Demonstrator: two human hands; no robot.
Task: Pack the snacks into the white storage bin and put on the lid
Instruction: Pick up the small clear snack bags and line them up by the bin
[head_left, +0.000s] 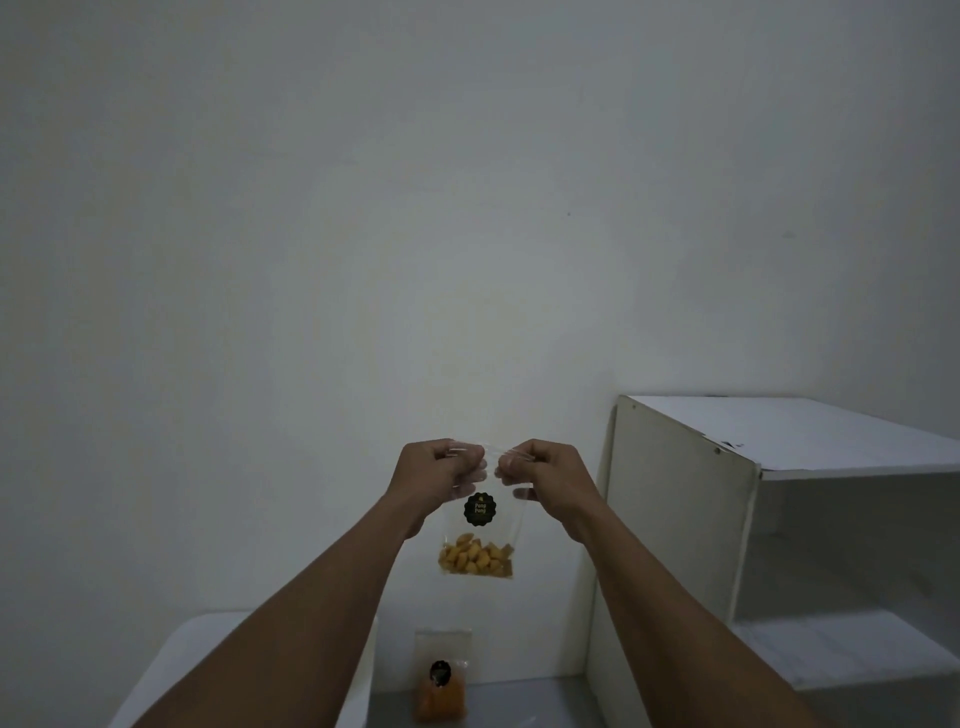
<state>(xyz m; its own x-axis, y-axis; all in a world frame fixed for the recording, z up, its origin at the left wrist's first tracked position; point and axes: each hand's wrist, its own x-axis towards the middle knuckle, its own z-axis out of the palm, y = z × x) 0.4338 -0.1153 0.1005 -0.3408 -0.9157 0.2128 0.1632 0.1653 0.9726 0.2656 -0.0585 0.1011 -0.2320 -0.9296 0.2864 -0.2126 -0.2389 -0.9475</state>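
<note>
A clear snack bag (478, 540) with yellow puffs at its bottom and a round black label hangs in the air in front of the wall. My left hand (439, 470) pinches its top left corner and my right hand (540, 473) pinches its top right corner. A second clear bag (441, 680) with orange snacks and a black label stands below on the grey surface, leaning against the wall. A white object (208, 660) at the lower left, partly behind my left forearm, could be the bin or its lid; I cannot tell which.
A white shelf unit (727, 519) with open compartments stands at the right, against the plain wall. The grey surface (519, 701) runs between the white object and the shelf unit.
</note>
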